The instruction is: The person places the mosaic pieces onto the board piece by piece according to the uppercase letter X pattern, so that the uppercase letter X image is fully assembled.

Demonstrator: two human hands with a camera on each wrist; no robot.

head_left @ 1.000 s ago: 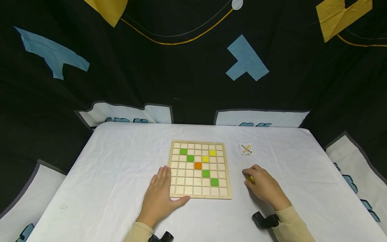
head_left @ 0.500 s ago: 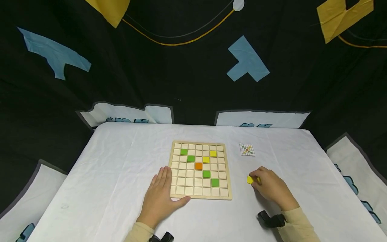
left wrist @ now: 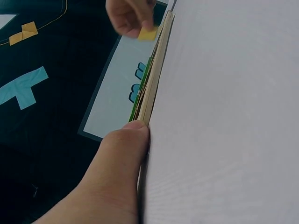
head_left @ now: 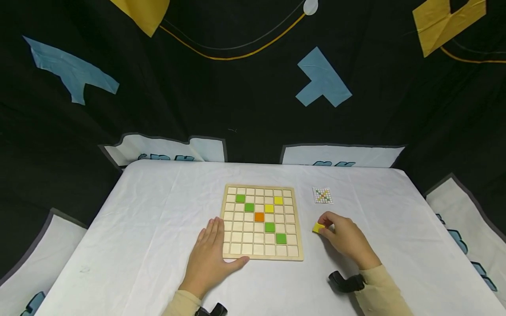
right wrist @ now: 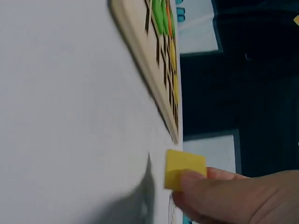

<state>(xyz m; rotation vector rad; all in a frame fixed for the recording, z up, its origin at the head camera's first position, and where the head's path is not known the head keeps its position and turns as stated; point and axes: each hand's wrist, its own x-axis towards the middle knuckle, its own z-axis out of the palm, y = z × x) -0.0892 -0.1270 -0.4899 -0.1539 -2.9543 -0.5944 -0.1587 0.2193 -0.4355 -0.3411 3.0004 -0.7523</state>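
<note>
A wooden grid board (head_left: 299, 237) lies on the white table, its squares mostly pale. Green tiles (head_left: 269, 227), two yellow tiles (head_left: 278, 200) and an orange tile (head_left: 259, 217) sit in it, forming crossing diagonals. My left hand (head_left: 209, 259) lies along the board's left side, fingers straight, with the thumb at its near edge. Right of the board, my right hand (head_left: 348, 239) pinches a yellow square tile (head_left: 318, 228) between thumb and fingers. In the right wrist view the yellow tile (right wrist: 180, 168) is held above the table, its shadow below.
A small printed pattern card (head_left: 323, 195) lies right of the board, beyond the right hand. Black wrist cameras (head_left: 346, 282) are strapped at both sleeves. The white table (head_left: 138, 228) extends to a dark curtain (head_left: 253, 101) with blue and yellow shapes.
My right hand first drew slightly right, the yellow tile turning to show its face, then moved left toward the board with it. The left hand and board stay in place.
</note>
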